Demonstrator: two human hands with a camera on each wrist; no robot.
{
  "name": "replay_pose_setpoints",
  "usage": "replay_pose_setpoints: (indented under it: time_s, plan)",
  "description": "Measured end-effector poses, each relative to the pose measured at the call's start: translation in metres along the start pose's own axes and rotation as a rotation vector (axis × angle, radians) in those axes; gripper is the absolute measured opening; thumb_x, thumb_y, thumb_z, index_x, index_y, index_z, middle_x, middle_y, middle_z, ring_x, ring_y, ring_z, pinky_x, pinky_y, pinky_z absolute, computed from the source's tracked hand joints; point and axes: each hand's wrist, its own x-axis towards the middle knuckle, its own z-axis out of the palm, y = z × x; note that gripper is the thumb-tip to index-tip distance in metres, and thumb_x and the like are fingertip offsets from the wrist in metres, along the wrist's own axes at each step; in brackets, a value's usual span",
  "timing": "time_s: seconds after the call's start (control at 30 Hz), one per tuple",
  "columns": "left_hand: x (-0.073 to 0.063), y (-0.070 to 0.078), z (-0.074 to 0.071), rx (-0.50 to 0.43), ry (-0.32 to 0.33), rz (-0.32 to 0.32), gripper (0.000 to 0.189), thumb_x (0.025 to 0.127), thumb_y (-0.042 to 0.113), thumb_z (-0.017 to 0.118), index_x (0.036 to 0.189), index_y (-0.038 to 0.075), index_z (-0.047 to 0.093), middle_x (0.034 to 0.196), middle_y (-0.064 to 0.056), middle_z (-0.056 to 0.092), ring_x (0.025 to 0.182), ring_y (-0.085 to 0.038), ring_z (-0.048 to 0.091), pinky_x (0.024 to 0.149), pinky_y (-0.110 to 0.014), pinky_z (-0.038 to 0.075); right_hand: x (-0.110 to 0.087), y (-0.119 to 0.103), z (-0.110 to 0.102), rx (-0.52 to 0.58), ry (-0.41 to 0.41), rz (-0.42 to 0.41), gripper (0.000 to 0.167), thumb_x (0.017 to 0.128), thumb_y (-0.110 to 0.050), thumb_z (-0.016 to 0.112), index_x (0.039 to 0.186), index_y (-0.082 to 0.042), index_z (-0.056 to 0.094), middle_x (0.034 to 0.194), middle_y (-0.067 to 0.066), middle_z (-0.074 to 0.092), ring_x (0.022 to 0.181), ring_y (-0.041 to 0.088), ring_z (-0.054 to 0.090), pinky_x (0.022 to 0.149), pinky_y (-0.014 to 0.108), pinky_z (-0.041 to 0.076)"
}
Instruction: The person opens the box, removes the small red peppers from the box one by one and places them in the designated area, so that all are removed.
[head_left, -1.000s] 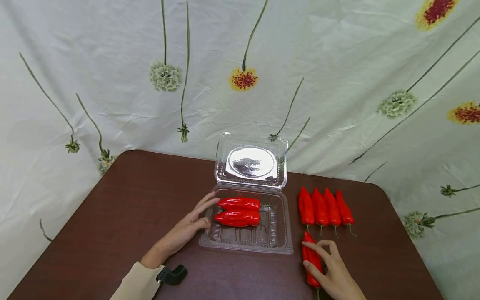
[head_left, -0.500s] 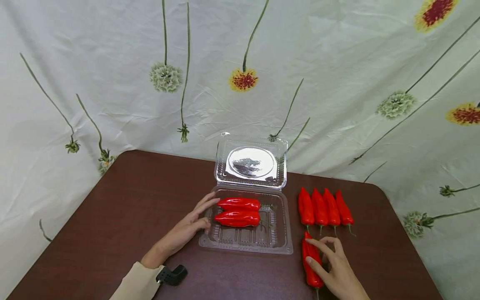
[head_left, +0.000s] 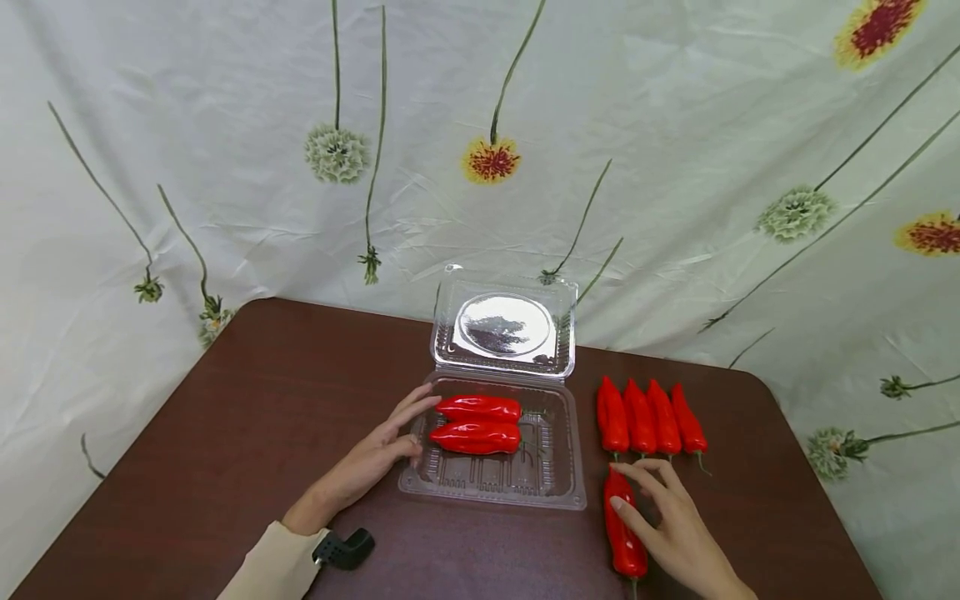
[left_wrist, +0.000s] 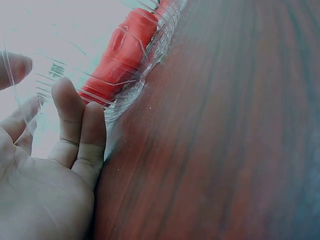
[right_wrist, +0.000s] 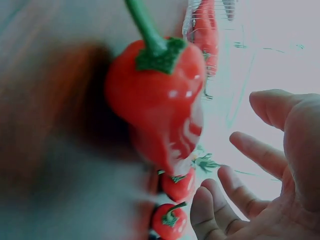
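In the head view, a clear plastic clamshell box (head_left: 495, 492) stands with its lid raised, two red peppers (head_left: 477, 437) lying side by side in its base. My left hand (head_left: 371, 458) rests against the box's left side, fingers relaxed along the wall; the left wrist view shows the fingers (left_wrist: 92, 130) touching the clear plastic. Close to the table's front, a single red pepper (head_left: 624, 533) lies stem toward me. Over its right side is my right hand (head_left: 675, 525), thumb and fingers spread. The right wrist view shows a gap between the hand (right_wrist: 265, 185) and this pepper (right_wrist: 160, 100).
Several more red peppers (head_left: 641, 417) lie in a row to the right of the box, stems toward me. The dark wooden table (head_left: 300, 383) meets a white flowered cloth (head_left: 420, 208) at the back. The raised lid (head_left: 502, 325) stands close to that cloth.
My right hand has loosened its hold on the single pepper, its fingers spreading and shifting slightly forward. The pepper stays where it lay. My left hand keeps its place.
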Motion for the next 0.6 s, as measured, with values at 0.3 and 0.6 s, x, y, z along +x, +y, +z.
replay_pose_setpoints:
  time_s: [0.3,0.6]
  plan:
    - [0.001,0.0,0.0,-0.023,-0.008,0.012,0.068,0.094,-0.002,0.048,0.157,0.015,0.032,0.168,0.003,0.003,0.142,-0.031,0.014,0.086,-0.021,0.047,0.016,-0.008,-0.005,0.012,-0.034,-0.011,0.043,0.088,-0.018,0.077,0.128,-0.026,0.065,0.117,-0.011,0.061,0.103,0.012,0.058,0.085,0.034,0.053]
    - [0.001,0.0,0.0,-0.023,-0.008,0.018,0.068,0.094,-0.002,0.049,0.157,0.015,0.032,0.168,0.002,0.003,0.142,-0.03,0.012,0.088,-0.021,0.047,0.041,-0.026,-0.009,0.0,-0.095,-0.074,0.044,0.088,-0.02,0.076,0.131,-0.023,0.065,0.118,-0.012,0.059,0.107,0.01,0.053,0.082,0.029,0.052]
